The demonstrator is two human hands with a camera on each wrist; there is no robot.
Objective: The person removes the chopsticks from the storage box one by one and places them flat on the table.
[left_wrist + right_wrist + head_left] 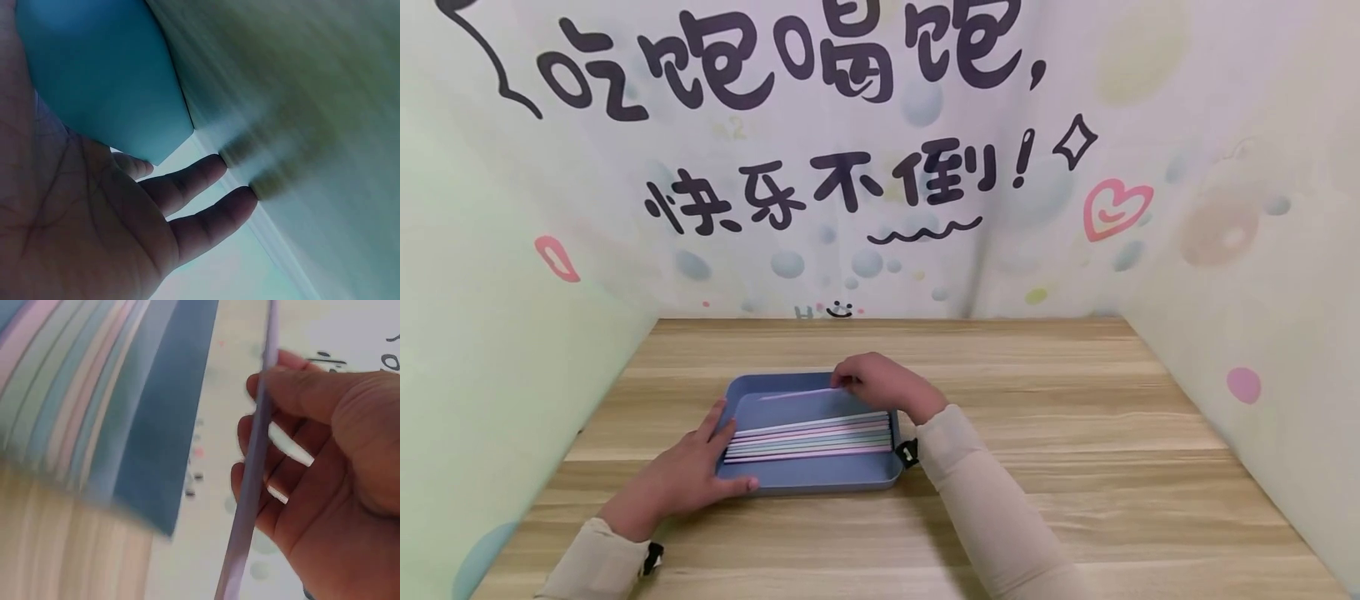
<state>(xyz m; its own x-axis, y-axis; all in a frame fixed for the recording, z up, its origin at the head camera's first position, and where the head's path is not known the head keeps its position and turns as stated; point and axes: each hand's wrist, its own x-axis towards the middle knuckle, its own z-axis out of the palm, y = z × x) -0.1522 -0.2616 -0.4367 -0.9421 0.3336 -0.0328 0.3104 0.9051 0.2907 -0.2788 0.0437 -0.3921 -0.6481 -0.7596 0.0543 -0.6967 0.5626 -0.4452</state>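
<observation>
A shallow blue tray (820,477) lies on the table with a row of pastel straws (808,440) side by side in it. My left hand (681,475) rests at the tray's left end, fingers spread along that side and thumb over the front rim. In the left wrist view the tray's underside (112,81) sits against the palm, fingers extended. At the back right corner, my right hand (880,385) pinches one pale purple straw (797,393) above the tray. The right wrist view shows that straw (247,487) between thumb and fingertips, apart from the row.
The wooden table (1075,467) extends on both sides of the tray. A printed cloth (880,275) with large black characters stands behind it, and pale side walls (1247,333) close in left and right.
</observation>
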